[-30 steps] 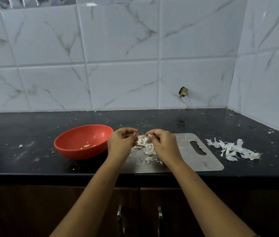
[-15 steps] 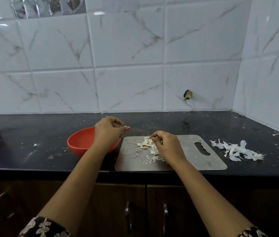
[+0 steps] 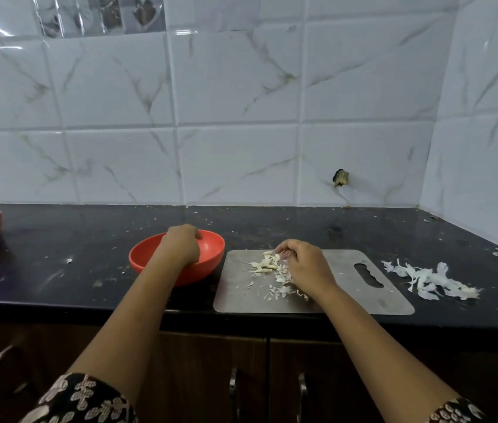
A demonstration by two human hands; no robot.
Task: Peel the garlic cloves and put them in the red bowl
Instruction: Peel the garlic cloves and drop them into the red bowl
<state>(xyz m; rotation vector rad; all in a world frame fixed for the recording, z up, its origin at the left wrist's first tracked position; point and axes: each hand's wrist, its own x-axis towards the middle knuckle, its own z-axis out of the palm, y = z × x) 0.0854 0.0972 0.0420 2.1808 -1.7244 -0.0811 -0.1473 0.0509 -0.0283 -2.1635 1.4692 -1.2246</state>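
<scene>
While the left hand (image 3: 180,245) hung over the red bowl (image 3: 200,270) with its fingers curled down past the near rim, the back of the hand hid whatever lay beneath them, so it could not be told whether they held a clove or nothing. The right hand (image 3: 307,267) rested on the steel board (image 3: 348,300), its fingers (image 3: 287,245) bent and drawn close together. Their tips were buried in the right edge of the garlic cloves (image 3: 267,262), and a firm pinch on one could not be made out. The small pale pile of cloves lay just left of those fingertips, with loose skins (image 3: 279,290) scattered below the knuckles, toward the wrist. A bigger heap of peel (image 3: 430,279) sat on the counter (image 3: 89,239), well to the right of the hand and off the board.

Judging by their look, the cloves would be very light, firm and smooth, and likely slippery once bare. The papery skin would be thin, brittle and clingy, prone to tearing into flakes. A sound hold would be thumb and forefinger across a clove's broad middle. A nail should start the skin at the blunt root end, where it usually lifts most easily. Too hard a squeeze might shoot a bare clove out from between the fingertips.
</scene>
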